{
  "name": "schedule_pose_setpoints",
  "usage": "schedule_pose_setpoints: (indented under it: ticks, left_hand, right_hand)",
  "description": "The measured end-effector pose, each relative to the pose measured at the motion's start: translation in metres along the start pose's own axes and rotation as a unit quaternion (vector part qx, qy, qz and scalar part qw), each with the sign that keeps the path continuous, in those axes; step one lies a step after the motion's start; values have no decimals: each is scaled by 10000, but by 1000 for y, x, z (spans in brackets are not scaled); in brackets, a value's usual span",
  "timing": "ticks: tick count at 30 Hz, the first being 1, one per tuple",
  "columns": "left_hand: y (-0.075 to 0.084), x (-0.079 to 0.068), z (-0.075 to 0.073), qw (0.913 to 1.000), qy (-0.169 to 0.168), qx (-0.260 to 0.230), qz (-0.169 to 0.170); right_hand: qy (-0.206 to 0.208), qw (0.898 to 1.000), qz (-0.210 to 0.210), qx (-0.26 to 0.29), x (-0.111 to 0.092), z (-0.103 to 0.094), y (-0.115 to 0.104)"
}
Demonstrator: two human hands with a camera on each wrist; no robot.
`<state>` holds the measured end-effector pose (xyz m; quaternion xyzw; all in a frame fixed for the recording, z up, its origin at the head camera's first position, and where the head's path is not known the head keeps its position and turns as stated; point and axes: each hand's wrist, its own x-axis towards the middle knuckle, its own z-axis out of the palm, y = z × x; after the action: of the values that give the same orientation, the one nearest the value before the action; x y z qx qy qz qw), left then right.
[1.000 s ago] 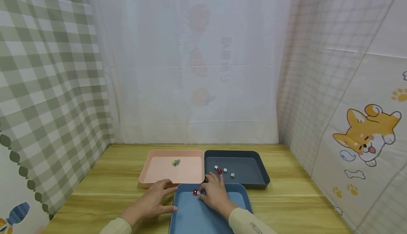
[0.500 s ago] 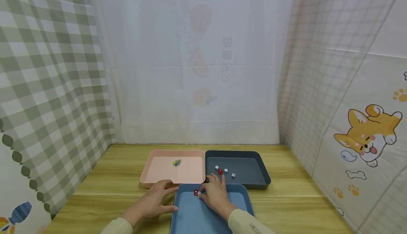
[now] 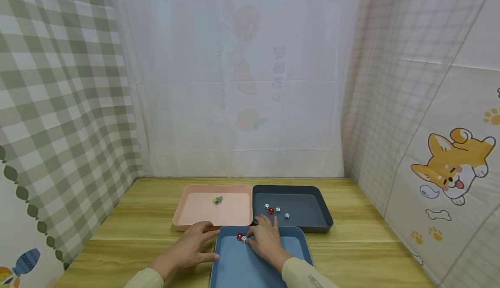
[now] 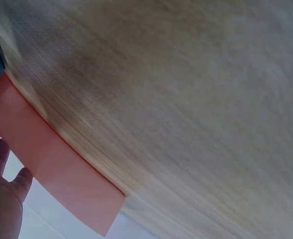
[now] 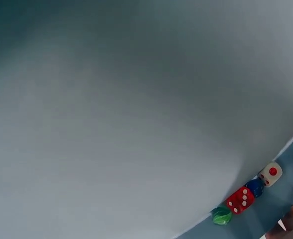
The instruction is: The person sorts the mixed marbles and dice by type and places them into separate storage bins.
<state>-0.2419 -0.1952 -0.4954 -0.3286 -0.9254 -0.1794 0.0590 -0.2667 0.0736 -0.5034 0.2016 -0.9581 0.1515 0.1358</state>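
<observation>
My left hand [image 3: 189, 249] lies beside the left rim of the blue tray [image 3: 250, 266], thumb and index finger spread at its edge. In the left wrist view that hand [image 4: 4, 184] shows beside the pink tray's wall. My right hand [image 3: 265, 240] reaches over the blue tray's far part, fingers loosely bent. Its thumb and index tip are right at a white die [image 3: 244, 239], with a red die [image 3: 239, 236] touching on its left. The right wrist view has these in a row by the tray wall, with a blue marble [image 5: 254, 187] and a green marble [image 5: 221, 215].
A pink tray [image 3: 191, 216] behind holds several glass marbles [image 3: 217, 200]. Right of it, a dark grey tray [image 3: 312, 210] holds several white dice [image 3: 287, 216] and a red one [image 3: 271, 211]. All stand on a wooden table [image 3: 117, 244] between hanging cloths [image 3: 234, 162].
The red and white dice have shifted slightly left, and a little more of the white die shows beside my right fingers. My left hand stays in place.
</observation>
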Motion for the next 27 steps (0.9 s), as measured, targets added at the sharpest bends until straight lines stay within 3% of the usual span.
schedule_pose_setpoints:
  ticks: [14, 27]
  left_hand:
    - [-3, 0, 1, 9995, -176, -108, -232]
    - [-2, 0, 1, 9997, -161, -56, -172]
  right_hand:
    - [-135, 9999, -16, 3, 0, -1, -3]
    - [-67, 10000, -8, -10, 0, -4, -2]
